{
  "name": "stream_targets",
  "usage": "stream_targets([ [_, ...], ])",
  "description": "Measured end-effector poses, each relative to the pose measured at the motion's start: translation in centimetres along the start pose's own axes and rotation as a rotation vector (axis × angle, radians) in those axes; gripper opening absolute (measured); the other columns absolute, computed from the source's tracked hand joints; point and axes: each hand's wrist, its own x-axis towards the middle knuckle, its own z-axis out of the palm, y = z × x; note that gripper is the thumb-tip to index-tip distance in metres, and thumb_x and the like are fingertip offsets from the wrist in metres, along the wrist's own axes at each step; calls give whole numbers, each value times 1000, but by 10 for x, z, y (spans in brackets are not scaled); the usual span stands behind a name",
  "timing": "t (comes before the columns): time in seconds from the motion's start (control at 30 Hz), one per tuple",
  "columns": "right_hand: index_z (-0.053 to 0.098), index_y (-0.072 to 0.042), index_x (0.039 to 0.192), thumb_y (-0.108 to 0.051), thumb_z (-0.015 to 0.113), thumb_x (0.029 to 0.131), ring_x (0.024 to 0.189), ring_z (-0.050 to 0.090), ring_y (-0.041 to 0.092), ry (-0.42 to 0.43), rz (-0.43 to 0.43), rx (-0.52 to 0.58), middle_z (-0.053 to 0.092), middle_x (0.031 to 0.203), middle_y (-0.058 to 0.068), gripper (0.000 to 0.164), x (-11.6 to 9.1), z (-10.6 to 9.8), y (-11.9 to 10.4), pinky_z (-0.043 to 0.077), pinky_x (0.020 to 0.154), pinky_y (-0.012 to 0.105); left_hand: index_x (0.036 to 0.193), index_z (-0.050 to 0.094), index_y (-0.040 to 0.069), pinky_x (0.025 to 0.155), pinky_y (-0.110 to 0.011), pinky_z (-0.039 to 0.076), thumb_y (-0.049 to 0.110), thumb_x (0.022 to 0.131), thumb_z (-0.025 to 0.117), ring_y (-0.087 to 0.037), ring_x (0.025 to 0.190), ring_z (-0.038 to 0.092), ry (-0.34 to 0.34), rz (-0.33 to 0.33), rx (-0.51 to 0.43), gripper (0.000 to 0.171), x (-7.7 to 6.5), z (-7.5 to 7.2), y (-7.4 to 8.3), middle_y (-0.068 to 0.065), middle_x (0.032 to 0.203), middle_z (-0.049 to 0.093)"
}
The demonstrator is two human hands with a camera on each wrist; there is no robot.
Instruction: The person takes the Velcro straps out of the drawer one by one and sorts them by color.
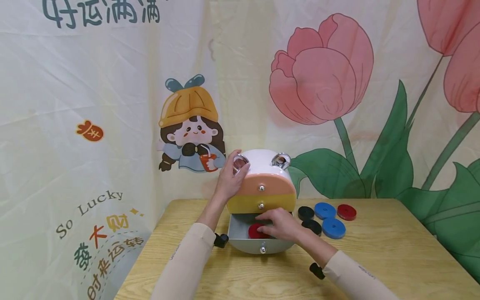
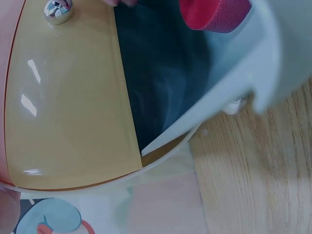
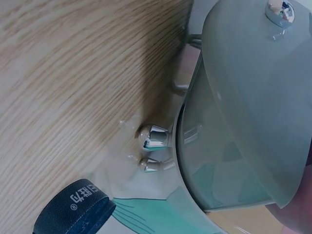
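A small drawer cabinet (image 1: pixel 270 163) with a white top, silver ear-like rings and stacked coloured fronts stands on the table. My left hand (image 1: pixel 229 177) holds its upper left side at the ring, thumb in front. The bottom grey drawer (image 1: pixel 245 245) is pulled out. Inside it lies a red roll of webbing (image 1: pixel 255 231), also seen as a red roll (image 2: pixel 214 15) in the left wrist view. Over the drawer, my right hand (image 1: pixel 282 225) has its fingers spread, the thumb at the red roll and the forefinger apart from it; its other fingers are partly hidden.
Right of the cabinet lie several rolls: a black roll (image 1: pixel 306 213), a blue roll (image 1: pixel 333 228) and a red roll (image 1: pixel 346 212) among them. White print shows on a black roll (image 3: pixel 73 207) in the right wrist view. A printed cloth (image 1: pixel 247 83) hangs behind the table.
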Motion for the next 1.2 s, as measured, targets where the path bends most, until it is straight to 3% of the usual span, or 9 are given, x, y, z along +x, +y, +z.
stream_targets([
  [0.2, 77, -7, 123, -24, 79, 94, 96, 71, 22, -46, 20, -16, 79, 114, 7, 34, 2, 5, 3, 57, 84, 29, 155, 41, 31, 81, -42, 48, 51, 101, 62, -24, 96, 56, -1, -2, 6, 61, -1, 0, 0, -5, 114, 58],
  [0.4, 77, -11, 124, -29, 81, 92, 84, 63, 10, -92, 60, -12, 79, 109, 3, 37, 3, 10, 5, 53, 75, 21, 155, 40, 27, 81, -41, 48, 51, 101, 62, -24, 96, 56, -9, -2, 6, 63, -1, 0, -1, -4, 112, 58],
  [0.67, 80, -16, 120, -33, 80, 92, 83, 61, 5, -135, 97, 1, 79, 106, -4, 33, 8, 13, 6, 53, 77, 20, 155, 41, 25, 80, -41, 48, 52, 101, 61, -25, 96, 56, -3, -6, -2, 64, -2, 0, -1, -4, 110, 58],
  [0.87, 83, -16, 112, -31, 82, 91, 90, 65, 7, -156, 129, 8, 78, 113, -1, 26, 11, 14, 7, 56, 81, 24, 156, 40, 25, 81, -40, 48, 49, 102, 62, -24, 95, 56, -5, -1, -1, 63, -1, -1, 0, -5, 111, 58],
  [1.2, 83, -9, 106, -18, 86, 87, 88, 68, 10, -158, 71, 3, 80, 101, 1, 21, 15, 14, 9, 55, 76, 24, 153, 44, 22, 83, -38, 47, 38, 102, 65, -23, 93, 57, 9, 34, -20, 57, 0, -1, 1, -6, 106, 61],
])
